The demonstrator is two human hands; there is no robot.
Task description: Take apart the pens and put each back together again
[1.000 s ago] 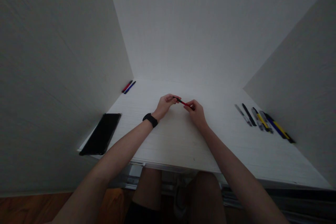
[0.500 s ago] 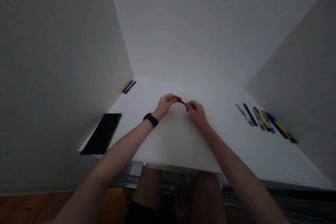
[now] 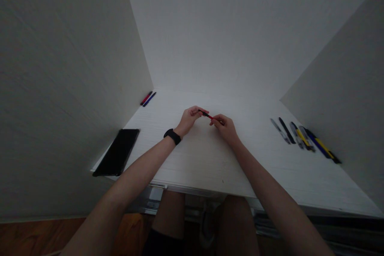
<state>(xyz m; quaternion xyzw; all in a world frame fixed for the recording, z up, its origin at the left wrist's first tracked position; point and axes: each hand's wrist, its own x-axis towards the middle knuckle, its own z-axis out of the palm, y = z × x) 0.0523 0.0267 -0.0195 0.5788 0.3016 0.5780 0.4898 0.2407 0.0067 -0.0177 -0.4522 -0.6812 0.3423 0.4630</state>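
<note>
A slim pen (image 3: 211, 117), red in the middle with a black end, is held between my two hands above the white tabletop (image 3: 198, 160). My left hand (image 3: 190, 117) pinches its black end between thumb and fingers. On the other side, my right hand (image 3: 224, 127) is closed on the red part near the opposite end, most of which the fingers cover. A black watch band (image 3: 173, 136) is on my left wrist.
A red pen (image 3: 146, 99) and a blue pen (image 3: 149, 99) lie by the left wall. Below them rests a black tablet (image 3: 117, 153) at the table's left edge. Several pens and markers lie at the right, among them a black pen (image 3: 287, 130) and a blue one (image 3: 318, 144).
My right hand has shifted slightly left along the pen, closer to my left hand. My left hand stays almost where it was, still on the black end.
</note>
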